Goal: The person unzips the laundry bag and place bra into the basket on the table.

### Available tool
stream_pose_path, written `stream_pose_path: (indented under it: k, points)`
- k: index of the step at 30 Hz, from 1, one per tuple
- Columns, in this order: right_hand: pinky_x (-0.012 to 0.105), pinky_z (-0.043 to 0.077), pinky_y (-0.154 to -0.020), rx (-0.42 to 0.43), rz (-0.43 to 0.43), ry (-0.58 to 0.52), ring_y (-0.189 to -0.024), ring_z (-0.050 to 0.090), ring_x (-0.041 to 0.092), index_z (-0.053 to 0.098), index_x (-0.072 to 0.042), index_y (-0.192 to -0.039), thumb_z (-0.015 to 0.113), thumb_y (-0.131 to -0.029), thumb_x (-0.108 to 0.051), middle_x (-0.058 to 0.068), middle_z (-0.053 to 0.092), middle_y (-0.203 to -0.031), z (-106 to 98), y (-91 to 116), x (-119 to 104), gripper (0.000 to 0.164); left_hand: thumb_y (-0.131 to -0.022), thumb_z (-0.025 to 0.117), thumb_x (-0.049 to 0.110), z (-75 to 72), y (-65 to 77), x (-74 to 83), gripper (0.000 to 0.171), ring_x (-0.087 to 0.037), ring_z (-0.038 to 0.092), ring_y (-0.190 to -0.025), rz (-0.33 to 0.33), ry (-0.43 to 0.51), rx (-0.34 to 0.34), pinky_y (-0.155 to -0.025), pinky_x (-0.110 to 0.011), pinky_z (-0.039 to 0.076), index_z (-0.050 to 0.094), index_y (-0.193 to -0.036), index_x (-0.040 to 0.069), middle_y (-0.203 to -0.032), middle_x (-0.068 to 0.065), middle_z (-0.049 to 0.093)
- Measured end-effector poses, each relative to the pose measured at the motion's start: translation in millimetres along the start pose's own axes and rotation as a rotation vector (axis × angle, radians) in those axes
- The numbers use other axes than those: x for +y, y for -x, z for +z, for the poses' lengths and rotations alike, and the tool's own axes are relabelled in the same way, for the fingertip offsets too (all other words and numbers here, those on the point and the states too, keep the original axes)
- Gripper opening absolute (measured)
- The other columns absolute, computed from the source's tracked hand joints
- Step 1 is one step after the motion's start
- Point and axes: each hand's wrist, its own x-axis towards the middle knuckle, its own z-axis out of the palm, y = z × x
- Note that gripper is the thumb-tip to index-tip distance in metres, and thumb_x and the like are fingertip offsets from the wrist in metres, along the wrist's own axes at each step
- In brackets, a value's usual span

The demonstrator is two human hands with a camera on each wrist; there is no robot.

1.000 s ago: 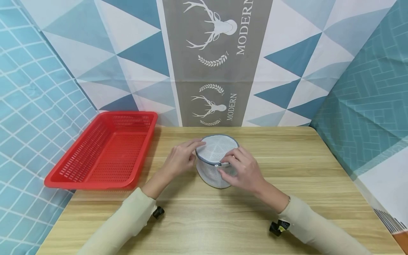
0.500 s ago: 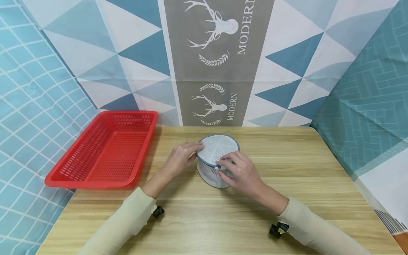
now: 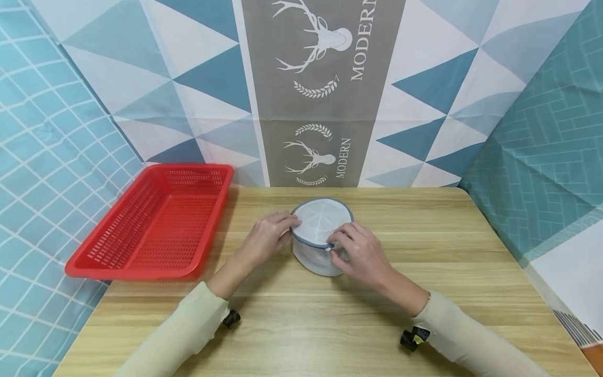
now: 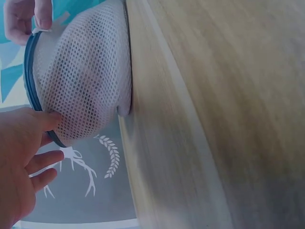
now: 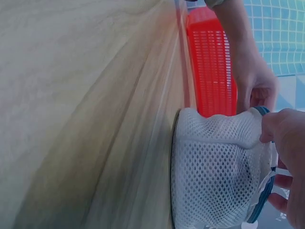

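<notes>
A round white mesh laundry bag [image 3: 316, 261] with a blue-grey zipped rim stands upright on the wooden table, its flat lid [image 3: 320, 217] facing up. My left hand [image 3: 267, 235] pinches the left side of the rim, thumb against the mesh wall and fingers at the lid's edge. At the front right of the rim, my right hand [image 3: 360, 255] grips the zipped edge with thumb and fingers, right by the small white zip pull [image 3: 328, 249]. From the right wrist, a pale strip [image 5: 263, 187] shows along the zip. The mesh wall [image 4: 86, 71] bulges and creases slightly.
A red plastic basket [image 3: 198, 269] with slotted walls stands at the left of the table [image 3: 301, 324]. Patterned cloth walls [image 3: 306, 104] rise behind the table and at both sides. Small black devices [image 3: 409, 340] sit at both wrists.
The zip pull and my right fingers have shifted slightly right along the rim since half a second ago. The bag's base has shifted a little; my left hand keeps its place at the rim.
</notes>
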Motion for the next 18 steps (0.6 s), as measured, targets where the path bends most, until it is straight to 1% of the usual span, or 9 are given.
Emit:
stream_pose_path:
  k: [6,10,15,18]
  points:
    - [0.038,0.065,-0.078,0.014,0.024,0.002,-0.098,0.071,0.023,0.077,-0.012,-0.098,0.084,-0.078,-0.002,0.004,0.077,-0.101,-2.2,1.4,7.5,0.023,-0.086,0.094,0.001,-2.2,3.7,6.5,0.030,-0.032,0.082,-0.105,0.026,-0.038,0.002,-0.100,-0.050,0.070,0.083,-0.113,0.007,-0.114,-0.012,0.084]
    - [0.038,0.066,-0.078,-0.008,0.048,0.018,-0.100,0.071,0.024,0.076,-0.011,-0.098,0.082,-0.079,-0.001,0.005,0.078,-0.102,-5.2,2.4,12.5,0.023,-0.085,0.096,0.006,-3.7,6.5,11.4,0.026,-0.028,0.080,-0.101,0.055,-0.074,0.015,-0.094,-0.045,0.071,0.083,-0.108,0.010,-0.109,-0.008,0.083]
    - [0.039,0.066,-0.078,-0.034,0.077,0.035,-0.099,0.071,0.026,0.075,-0.011,-0.097,0.083,-0.079,0.001,0.007,0.077,-0.103,-7.8,3.4,22.0,0.023,-0.078,0.102,0.018,-2.9,10.2,15.1,0.027,-0.023,0.079,-0.094,0.136,-0.158,0.080,-0.091,-0.044,0.070,0.083,-0.097,0.015,-0.100,-0.003,0.082]
    - [0.041,0.066,-0.080,-0.035,0.086,0.039,-0.098,0.072,0.027,0.075,-0.011,-0.096,0.083,-0.077,0.002,0.009,0.077,-0.104,-9.2,3.2,26.9,0.025,-0.074,0.105,0.026,-1.7,11.4,18.3,0.032,-0.023,0.081,-0.094,0.189,-0.209,0.108,-0.093,-0.043,0.069,0.081,-0.094,0.018,-0.095,0.001,0.081]
